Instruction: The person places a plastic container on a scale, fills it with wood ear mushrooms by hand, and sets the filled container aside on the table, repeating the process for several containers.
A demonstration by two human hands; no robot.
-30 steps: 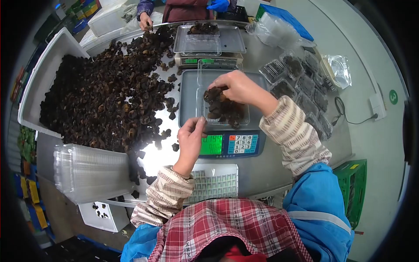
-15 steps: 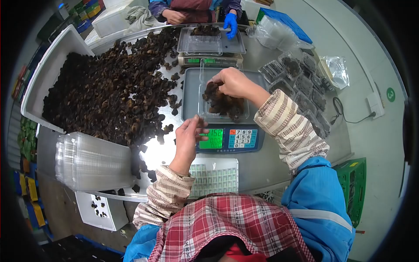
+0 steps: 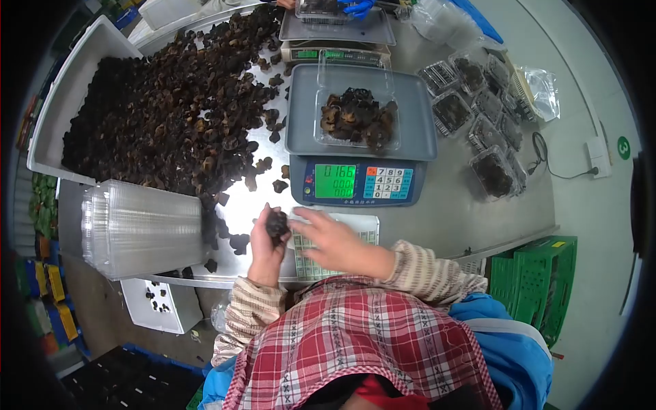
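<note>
In front of the apron, my left hand (image 3: 265,249) is closed around a dark wrinkled mushroom (image 3: 277,224). My right hand (image 3: 338,242) is beside it, fingers stretched toward the mushroom and slightly blurred. Beyond both hands is a digital scale (image 3: 318,171), its green display reading 0.166. On the scale's grey pan (image 3: 413,123) sits a clear plastic clamshell box (image 3: 391,78) with its lid up. Dark brown mushrooms (image 3: 359,116) are heaped inside the box. Under my right hand lies a sheet of small labels (image 3: 369,229).
A large pile of mushrooms (image 3: 191,109) spills from a white foam box (image 3: 51,130) at left. Stacked clear boxes (image 3: 143,229) stand at the near left edge. Filled boxes (image 3: 492,171) sit at right. Across the table, a co-worker's blue-gloved hand (image 3: 359,8) is at another scale (image 3: 335,51).
My right hand has left the box on the scale and come back near my left hand. A mushroom now shows in my left hand. My view has tilted down.
</note>
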